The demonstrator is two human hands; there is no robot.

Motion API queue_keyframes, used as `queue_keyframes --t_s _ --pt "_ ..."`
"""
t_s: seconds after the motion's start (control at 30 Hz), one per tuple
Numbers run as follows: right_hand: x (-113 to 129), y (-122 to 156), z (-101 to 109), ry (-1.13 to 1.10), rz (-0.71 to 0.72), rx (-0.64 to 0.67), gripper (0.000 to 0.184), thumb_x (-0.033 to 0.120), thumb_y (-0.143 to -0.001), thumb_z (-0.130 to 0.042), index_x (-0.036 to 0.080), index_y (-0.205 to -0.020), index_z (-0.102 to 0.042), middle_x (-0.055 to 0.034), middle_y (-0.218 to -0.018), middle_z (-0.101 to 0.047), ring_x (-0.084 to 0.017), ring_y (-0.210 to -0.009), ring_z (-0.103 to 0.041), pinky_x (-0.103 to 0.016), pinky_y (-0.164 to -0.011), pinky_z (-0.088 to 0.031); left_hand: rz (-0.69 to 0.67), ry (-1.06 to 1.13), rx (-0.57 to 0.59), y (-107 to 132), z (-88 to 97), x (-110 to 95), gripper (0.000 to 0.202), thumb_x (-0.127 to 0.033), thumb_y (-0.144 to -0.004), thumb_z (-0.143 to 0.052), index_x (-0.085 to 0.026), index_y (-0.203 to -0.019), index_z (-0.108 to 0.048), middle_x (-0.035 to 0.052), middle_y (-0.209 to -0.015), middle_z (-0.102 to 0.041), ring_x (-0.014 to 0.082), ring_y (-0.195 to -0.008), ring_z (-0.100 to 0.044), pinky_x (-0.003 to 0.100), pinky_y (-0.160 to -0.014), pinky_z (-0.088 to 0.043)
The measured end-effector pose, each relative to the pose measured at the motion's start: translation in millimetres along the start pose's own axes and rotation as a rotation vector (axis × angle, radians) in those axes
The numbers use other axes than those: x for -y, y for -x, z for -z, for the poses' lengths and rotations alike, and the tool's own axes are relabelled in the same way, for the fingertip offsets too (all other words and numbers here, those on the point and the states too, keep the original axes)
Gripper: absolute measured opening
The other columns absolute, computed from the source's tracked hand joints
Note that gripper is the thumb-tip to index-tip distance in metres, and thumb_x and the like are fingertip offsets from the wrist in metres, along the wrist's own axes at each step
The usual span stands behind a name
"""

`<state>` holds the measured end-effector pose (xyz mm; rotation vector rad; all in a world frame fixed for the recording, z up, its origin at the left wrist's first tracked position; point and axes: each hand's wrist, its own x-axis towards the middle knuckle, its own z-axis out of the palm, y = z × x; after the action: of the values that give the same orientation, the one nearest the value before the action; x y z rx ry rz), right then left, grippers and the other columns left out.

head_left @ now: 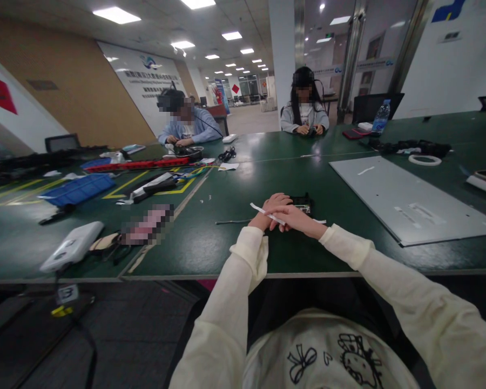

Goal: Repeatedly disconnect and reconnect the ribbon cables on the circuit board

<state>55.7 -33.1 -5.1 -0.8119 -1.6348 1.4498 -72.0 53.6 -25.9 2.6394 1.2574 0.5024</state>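
Note:
My left hand [276, 202] lies low over the green table with its fingers stretched out beside a small black device [306, 203], which has a bared circuit board. My right hand [294, 218] crosses over the left one near its wrist. A narrow white strip [257, 207] runs slantwise at the right fingers, which appear closed on it. To the left of my hands, a thin dark strip [231, 222] lies on the table. Another white end [321, 221] pokes out beyond my right wrist. The hands hide part of the device.
A large grey panel [413, 200] lies to the right. On the left are a blue tray [81, 189], a white power-bank-like box [73, 246] and a blurred pink item [149, 224]. Two people sit across the table. A water bottle [381, 117] stands at the far right.

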Motion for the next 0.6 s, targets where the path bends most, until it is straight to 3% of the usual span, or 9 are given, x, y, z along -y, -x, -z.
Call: queue_keyframes --t_s 0.07,0.17,0.27,0.37,0.47,0.6 --pt "-4.8 0.1 2.2 0.027 -0.033 0.015 0.022 0.035 -0.094 -0.059 0.027 -0.113 -0.066 -0.0025 -0.091 -0.070 -0.015 -0.074 -0.064 -0.027 -0.064 -0.054 -0.067 -0.042 0.056 -1.3 -0.1 1.8 0.041 -0.026 -0.081 -0.054 -0.030 -0.121 -0.065 -0.0014 -0.141 -0.055 0.0177 -0.138 -0.040 0.034 -0.118 -0.027" --pt "-6.4 -0.4 4.7 0.090 -0.125 0.044 0.030 0.034 -0.092 -0.060 0.029 -0.120 -0.066 0.0013 -0.064 -0.068 -0.012 -0.047 -0.055 -0.020 -0.042 -0.041 -0.129 -0.128 0.107 -1.0 -1.7 5.0 0.048 -0.026 -0.081 -0.055 -0.027 -0.128 -0.061 0.0019 -0.148 -0.049 0.0185 -0.141 -0.035 0.036 -0.120 -0.021" --pt "0.3 1.7 7.5 0.172 -0.269 0.107 0.042 0.035 -0.093 -0.052 0.029 -0.135 -0.056 0.0045 -0.053 -0.065 -0.010 -0.038 -0.049 -0.016 -0.037 -0.032 -0.152 -0.156 0.113 -0.4 -4.4 8.6 0.046 -0.026 -0.083 -0.055 -0.025 -0.128 -0.061 0.0041 -0.145 -0.051 0.0192 -0.141 -0.036 0.036 -0.120 -0.023" --pt "12.5 5.5 19.8 0.193 -0.318 0.149 0.042 0.037 -0.093 -0.049 0.031 -0.134 -0.055 0.0085 -0.045 -0.058 -0.008 -0.036 -0.044 -0.013 -0.038 -0.029 -0.163 -0.148 0.067 0.7 -7.4 10.2 0.042 -0.032 -0.087 -0.053 -0.024 -0.128 -0.061 0.0050 -0.141 -0.055 0.0209 -0.138 -0.039 0.039 -0.117 -0.030" --pt "20.6 6.0 52.7 0.067 -0.264 0.049 0.040 0.038 -0.089 -0.058 0.020 -0.124 -0.063 0.0020 -0.052 -0.061 -0.008 -0.042 -0.047 -0.014 -0.040 -0.031 -0.128 -0.140 -0.001 2.3 -8.9 7.3 0.043 -0.042 -0.088 -0.054 -0.022 -0.126 -0.062 0.0073 -0.137 -0.057 0.0245 -0.134 -0.043 0.043 -0.112 -0.036" --pt "14.2 0.4 132.4 -0.178 -0.191 -0.318 0.035 0.028 -0.092 -0.052 0.005 -0.115 -0.065 -0.0150 -0.084 -0.068 -0.012 -0.068 -0.063 -0.026 -0.062 -0.048 -0.147 -0.133 -0.019 3.7 -6.8 1.6 0.044 -0.048 -0.090 -0.052 -0.020 -0.123 -0.063 0.0087 -0.135 -0.059 0.0254 -0.133 -0.044 0.045 -0.111 -0.038"
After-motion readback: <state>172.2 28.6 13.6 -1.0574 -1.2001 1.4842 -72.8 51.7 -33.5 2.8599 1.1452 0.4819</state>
